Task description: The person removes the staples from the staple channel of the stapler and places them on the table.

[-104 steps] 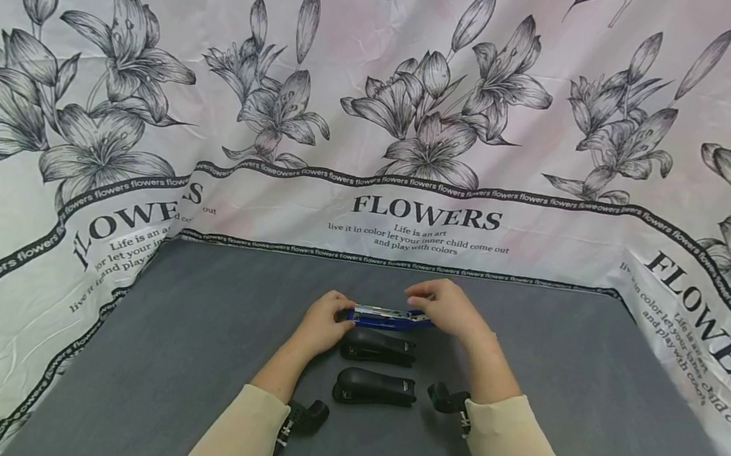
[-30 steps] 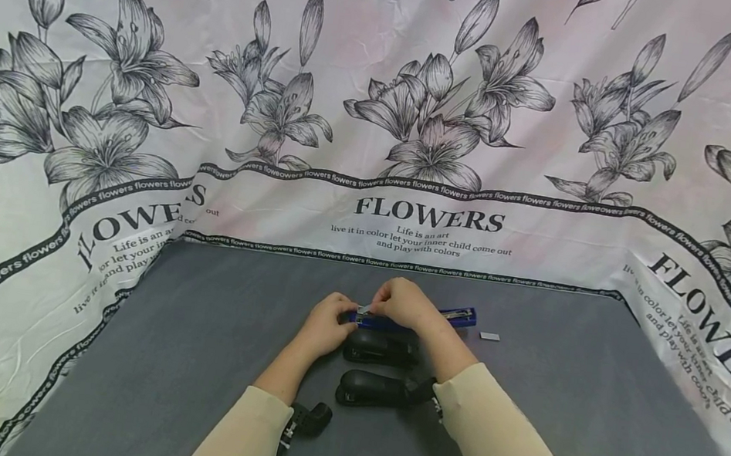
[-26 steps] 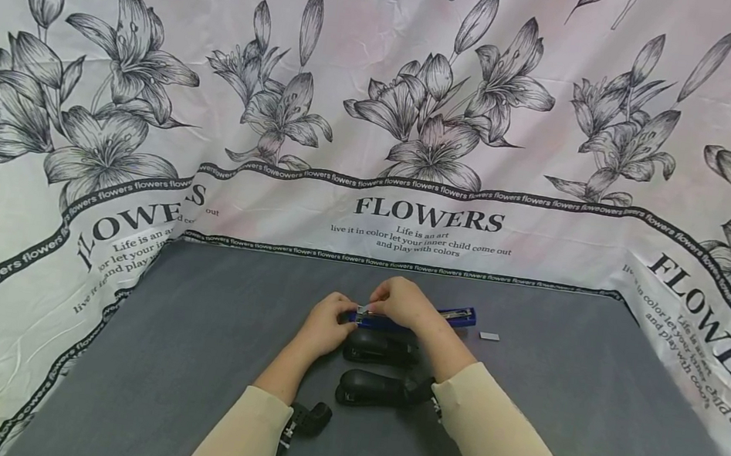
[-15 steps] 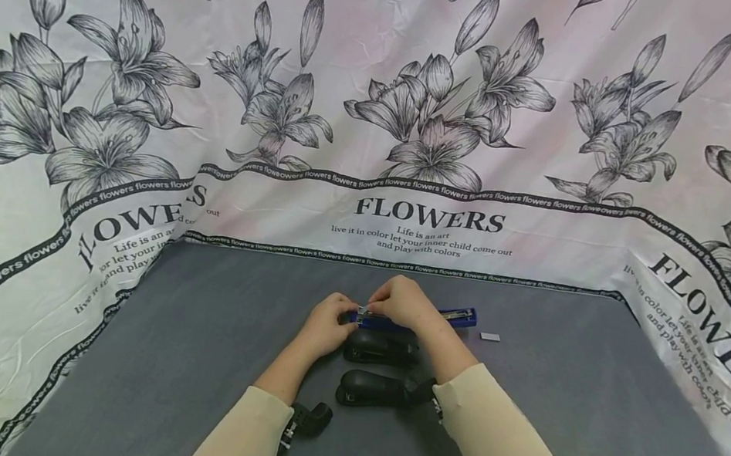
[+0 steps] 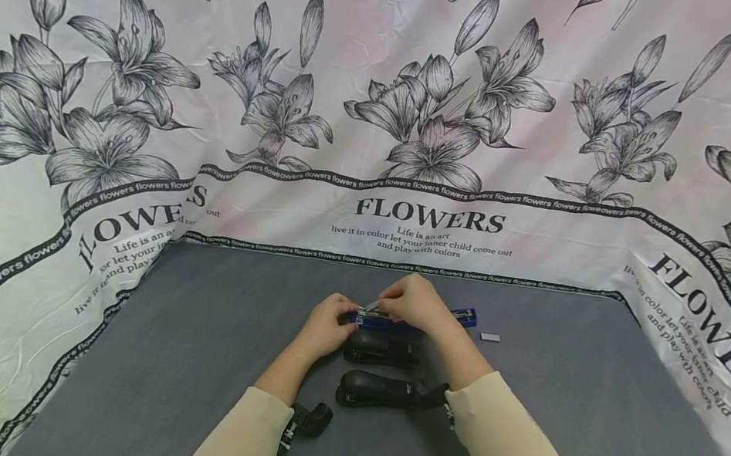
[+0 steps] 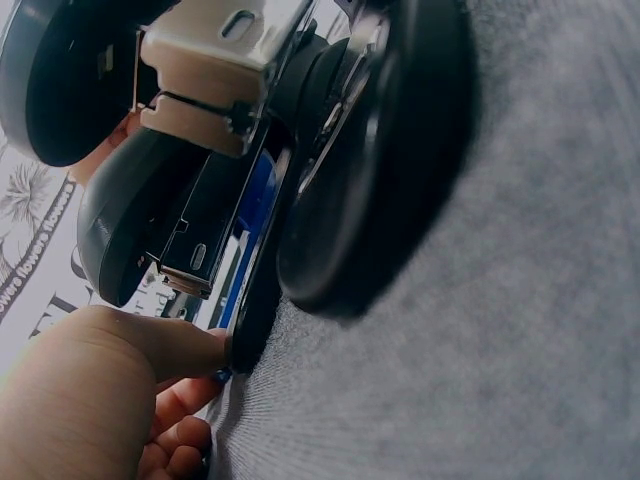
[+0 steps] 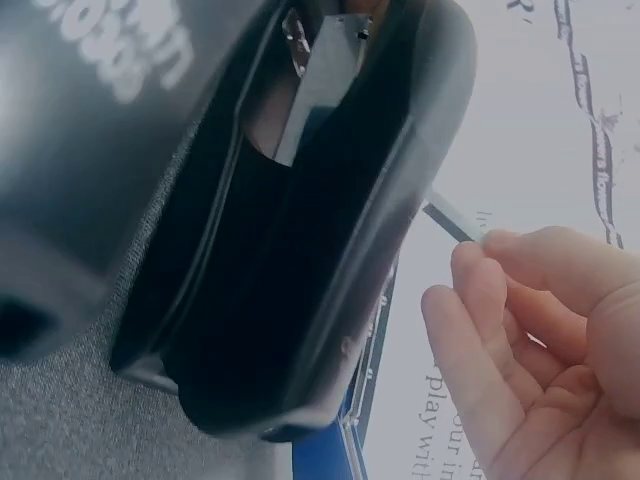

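Note:
A blue stapler [image 5: 387,325] lies opened out lengthwise, its far arm [image 5: 467,318] stretching right past my right hand. My left hand [image 5: 325,325] grips its left end between thumb and fingers; black staplers hide most of it in the left wrist view. Over the stapler's left half, my right hand [image 5: 418,303] pinches a thin strip of staples [image 7: 452,218] between thumb and fingertips, held at a slant. A second small grey strip of staples [image 5: 489,337] lies flat on the table just right of the blue stapler.
Two black staplers lie nearer me: one [image 5: 380,348] right in front of the blue stapler, the other [image 5: 374,390] closer to my sleeves. Dark wrist cameras [image 5: 313,418] stick out from both forearms. A flower-printed cloth [image 5: 421,228] walls the grey table [image 5: 217,332] at back and sides.
Earlier my right hand was at the blue stapler's right end, with no strip on the table. Just now it shifts slightly right and up with the pinched staples; my left hand stays put.

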`<state>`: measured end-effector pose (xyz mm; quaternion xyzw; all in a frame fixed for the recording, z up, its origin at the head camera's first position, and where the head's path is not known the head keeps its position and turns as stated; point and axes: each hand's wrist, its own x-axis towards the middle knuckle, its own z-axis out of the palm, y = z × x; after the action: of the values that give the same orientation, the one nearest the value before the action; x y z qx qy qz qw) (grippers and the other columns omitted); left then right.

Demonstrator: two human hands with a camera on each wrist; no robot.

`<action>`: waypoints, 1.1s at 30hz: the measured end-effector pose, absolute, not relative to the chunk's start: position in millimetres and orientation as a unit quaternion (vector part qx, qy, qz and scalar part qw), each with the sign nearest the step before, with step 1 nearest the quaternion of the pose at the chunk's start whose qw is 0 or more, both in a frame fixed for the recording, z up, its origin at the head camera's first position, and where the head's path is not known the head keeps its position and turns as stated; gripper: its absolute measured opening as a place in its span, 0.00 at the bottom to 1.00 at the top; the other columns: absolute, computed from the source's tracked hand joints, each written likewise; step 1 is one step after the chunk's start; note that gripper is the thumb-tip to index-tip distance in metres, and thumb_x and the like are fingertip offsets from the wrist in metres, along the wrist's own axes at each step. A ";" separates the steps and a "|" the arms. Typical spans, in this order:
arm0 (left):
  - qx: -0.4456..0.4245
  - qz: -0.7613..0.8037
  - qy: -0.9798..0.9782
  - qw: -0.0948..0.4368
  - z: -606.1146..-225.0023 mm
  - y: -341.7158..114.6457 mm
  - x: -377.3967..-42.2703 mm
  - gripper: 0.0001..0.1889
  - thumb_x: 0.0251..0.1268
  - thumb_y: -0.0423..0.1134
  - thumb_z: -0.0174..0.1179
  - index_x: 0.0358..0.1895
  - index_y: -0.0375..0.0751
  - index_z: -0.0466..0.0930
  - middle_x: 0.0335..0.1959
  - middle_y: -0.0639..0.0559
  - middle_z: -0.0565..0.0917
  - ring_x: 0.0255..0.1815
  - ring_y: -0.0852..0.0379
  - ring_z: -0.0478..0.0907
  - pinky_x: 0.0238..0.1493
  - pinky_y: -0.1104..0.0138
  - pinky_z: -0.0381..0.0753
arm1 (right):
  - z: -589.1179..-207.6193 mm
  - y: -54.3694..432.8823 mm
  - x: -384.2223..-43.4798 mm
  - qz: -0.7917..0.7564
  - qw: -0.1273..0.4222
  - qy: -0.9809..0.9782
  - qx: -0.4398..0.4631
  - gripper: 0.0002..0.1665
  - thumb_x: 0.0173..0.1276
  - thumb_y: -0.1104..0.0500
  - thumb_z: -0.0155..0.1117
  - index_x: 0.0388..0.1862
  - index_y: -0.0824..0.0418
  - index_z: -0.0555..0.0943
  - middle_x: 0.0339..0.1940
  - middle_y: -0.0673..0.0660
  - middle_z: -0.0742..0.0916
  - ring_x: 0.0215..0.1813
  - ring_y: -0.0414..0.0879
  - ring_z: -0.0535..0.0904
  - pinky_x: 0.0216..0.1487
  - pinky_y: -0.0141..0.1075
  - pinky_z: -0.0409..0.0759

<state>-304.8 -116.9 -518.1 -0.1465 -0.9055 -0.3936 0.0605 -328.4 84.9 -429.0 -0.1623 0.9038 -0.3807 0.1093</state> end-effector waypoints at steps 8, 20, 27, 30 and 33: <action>-0.144 -0.387 -0.908 0.066 -519.2 -115.6 -304.8 0.17 0.66 0.31 0.68 0.57 0.33 0.85 0.49 0.47 0.80 0.44 0.52 0.75 0.49 0.56 0.76 | -424.9 99.3 -323.6 -0.439 0.111 0.880 -0.143 0.13 0.73 0.61 0.67 0.50 0.67 0.89 0.40 0.57 0.91 0.38 0.49 0.88 0.41 0.41 0.86; -0.145 -0.382 -0.910 0.071 -521.0 -115.3 -304.8 0.18 0.64 0.31 0.69 0.57 0.32 0.85 0.49 0.46 0.80 0.43 0.53 0.75 0.48 0.57 0.76 | -413.9 118.6 -316.0 -0.469 0.112 0.867 -0.125 0.15 0.74 0.61 0.66 0.55 0.67 0.87 0.44 0.59 0.90 0.45 0.59 0.88 0.48 0.51 0.85; -0.142 -0.383 -0.910 0.068 -521.8 -114.8 -304.9 0.18 0.66 0.31 0.69 0.58 0.33 0.85 0.50 0.47 0.80 0.44 0.53 0.75 0.49 0.56 0.76 | -412.7 130.1 -318.8 -0.462 0.109 0.873 -0.112 0.15 0.74 0.62 0.67 0.55 0.67 0.87 0.43 0.60 0.90 0.38 0.51 0.87 0.47 0.49 0.85; -0.142 -0.385 -0.910 0.066 -521.4 -114.8 -304.5 0.18 0.66 0.32 0.69 0.58 0.32 0.85 0.50 0.47 0.80 0.45 0.53 0.75 0.50 0.56 0.76 | -409.5 136.3 -317.3 -0.459 0.103 0.876 -0.104 0.16 0.73 0.63 0.68 0.55 0.68 0.87 0.45 0.62 0.90 0.35 0.49 0.86 0.47 0.49 0.85; -0.141 -0.387 -0.909 0.063 -520.4 -114.9 -304.3 0.18 0.66 0.32 0.68 0.58 0.33 0.85 0.50 0.47 0.80 0.44 0.53 0.75 0.49 0.56 0.76 | -406.3 142.3 -315.8 -0.452 0.097 0.881 -0.098 0.16 0.73 0.61 0.68 0.56 0.68 0.86 0.45 0.63 0.90 0.35 0.48 0.86 0.47 0.49 0.85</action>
<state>-304.3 -114.9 -520.4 -0.1406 -0.9092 -0.3868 0.0629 -315.8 142.3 -406.3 -0.0975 0.8813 -0.4521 0.0970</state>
